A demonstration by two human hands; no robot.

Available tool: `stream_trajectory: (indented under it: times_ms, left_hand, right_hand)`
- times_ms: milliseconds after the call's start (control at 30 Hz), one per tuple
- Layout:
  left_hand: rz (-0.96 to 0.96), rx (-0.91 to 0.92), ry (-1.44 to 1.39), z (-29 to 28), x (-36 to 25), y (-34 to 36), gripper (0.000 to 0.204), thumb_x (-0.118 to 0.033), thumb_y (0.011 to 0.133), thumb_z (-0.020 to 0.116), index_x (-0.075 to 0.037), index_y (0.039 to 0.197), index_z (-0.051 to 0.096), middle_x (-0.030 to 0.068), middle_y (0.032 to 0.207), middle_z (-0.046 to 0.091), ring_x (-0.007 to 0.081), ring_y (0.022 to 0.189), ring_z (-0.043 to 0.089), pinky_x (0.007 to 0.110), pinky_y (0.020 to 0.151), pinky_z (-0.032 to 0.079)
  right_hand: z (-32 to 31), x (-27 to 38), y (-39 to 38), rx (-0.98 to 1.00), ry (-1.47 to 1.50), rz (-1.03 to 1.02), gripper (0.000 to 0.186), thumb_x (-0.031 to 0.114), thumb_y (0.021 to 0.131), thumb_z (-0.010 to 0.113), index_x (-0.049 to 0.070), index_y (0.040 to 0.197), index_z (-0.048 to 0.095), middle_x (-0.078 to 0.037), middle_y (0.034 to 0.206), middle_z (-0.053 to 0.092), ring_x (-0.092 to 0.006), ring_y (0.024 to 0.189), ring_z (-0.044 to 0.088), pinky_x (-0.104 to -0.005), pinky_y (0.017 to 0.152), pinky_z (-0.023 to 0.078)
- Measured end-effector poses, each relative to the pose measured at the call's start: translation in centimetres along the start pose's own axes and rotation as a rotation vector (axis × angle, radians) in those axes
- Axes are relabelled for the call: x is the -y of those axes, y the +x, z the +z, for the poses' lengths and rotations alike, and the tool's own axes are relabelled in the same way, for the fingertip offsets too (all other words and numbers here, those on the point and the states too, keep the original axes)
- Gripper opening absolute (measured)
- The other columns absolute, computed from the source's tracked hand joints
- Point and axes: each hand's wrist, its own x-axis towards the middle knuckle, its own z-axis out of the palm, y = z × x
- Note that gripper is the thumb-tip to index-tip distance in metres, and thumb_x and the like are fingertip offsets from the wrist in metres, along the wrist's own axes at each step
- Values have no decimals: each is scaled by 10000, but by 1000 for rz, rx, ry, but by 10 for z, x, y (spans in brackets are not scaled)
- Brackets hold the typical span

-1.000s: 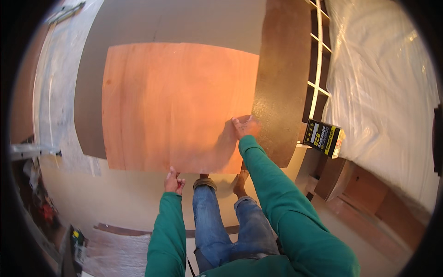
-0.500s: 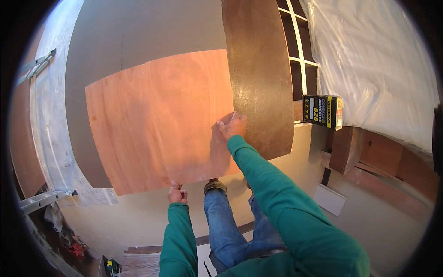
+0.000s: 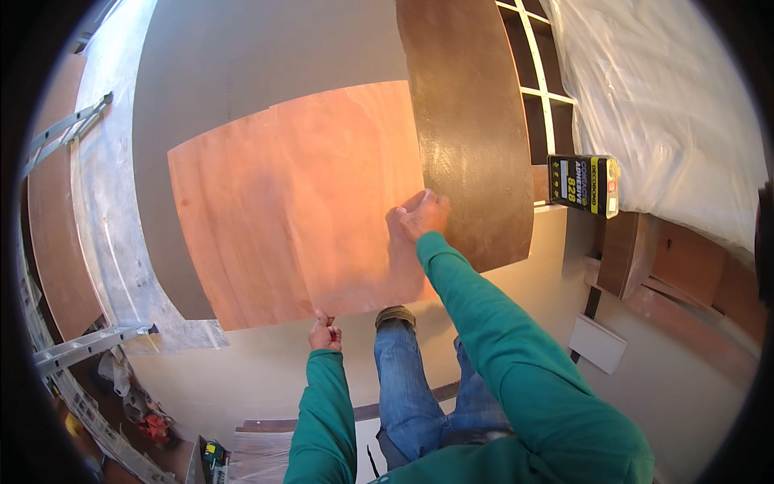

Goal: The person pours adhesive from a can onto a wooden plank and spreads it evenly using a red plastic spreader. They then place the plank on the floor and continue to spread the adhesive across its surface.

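A reddish-tan sheet of thin plywood lies over a larger grey board, its right side along a glossy dark brown strip. My left hand is closed on the sheet's near edge, thumb on top and the other fingers curled below. At the sheet's right edge, my right hand pinches the edge between thumb and fingers and casts a shadow on the wood. Some fingertips of this hand are hidden behind it.
A black and yellow adhesive can stands at the right, beside a white grid frame and clear plastic sheeting. Aluminium ladders lie at the left. A white panel rests on the floor near brown wooden pieces.
The whole view has shifted, so the scene sits farther right and slightly higher. Both hands keep their hold on the plywood, with little visible movement against the board.
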Motion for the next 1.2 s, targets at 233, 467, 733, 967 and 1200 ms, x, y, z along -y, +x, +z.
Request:
stream_trajectory:
  times_ms: [233, 467, 733, 967, 1200]
  left_hand:
    - [5, 108, -28, -3, 2, -7, 479, -426, 990, 684, -120, 1347, 590, 41, 1159, 728, -1, 600, 528, 140, 496, 454]
    - [18, 46, -56, 6, 4, -8, 486, -424, 1016, 643, -125, 1392, 566, 48, 1290, 698, -12, 684, 572, 140, 490, 422]
    - [82, 57, 8, 1, 2, -5, 477, -421, 1033, 619, -124, 1402, 566, 49, 1291, 697, -12, 679, 524, 138, 509, 404]
    - [118, 9, 34, 1, -4, -7, 496, -445, 1026, 622, -128, 1404, 564, 52, 1285, 700, 0, 611, 456, 142, 518, 412]
    - [100, -31, 17, -3, -5, -4, 489, -451, 1023, 624, -142, 1398, 567, 45, 1283, 702, 3, 578, 429, 144, 517, 413]
  right_hand:
    - [-1, -31, 4, -88, -6, -127, 531, 239, 794, 756, -18, 1235, 612, -276, 1244, 572, -416, 1201, 546, -467, 1040, 471]
    - [-31, -217, -68, -248, 766, 572, 293, 242, 1029, 563, 54, 1223, 676, -166, 1245, 678, -308, 1143, 647, -421, 984, 515]
    - [-5, -288, -64, -49, 1267, 1085, 406, 254, 1078, 497, 0, 1395, 480, -246, 1427, 528, -391, 1244, 590, -503, 1047, 502]
    - [4, -302, -52, -114, 1131, 1097, 270, 129, 1035, 544, -29, 1253, 546, -179, 1054, 634, -370, 1003, 696, -491, 925, 587]
    - [2, -298, -52, -89, 1118, 1068, 311, 108, 1031, 544, -52, 1297, 517, -230, 1099, 642, -386, 999, 710, -474, 898, 611]
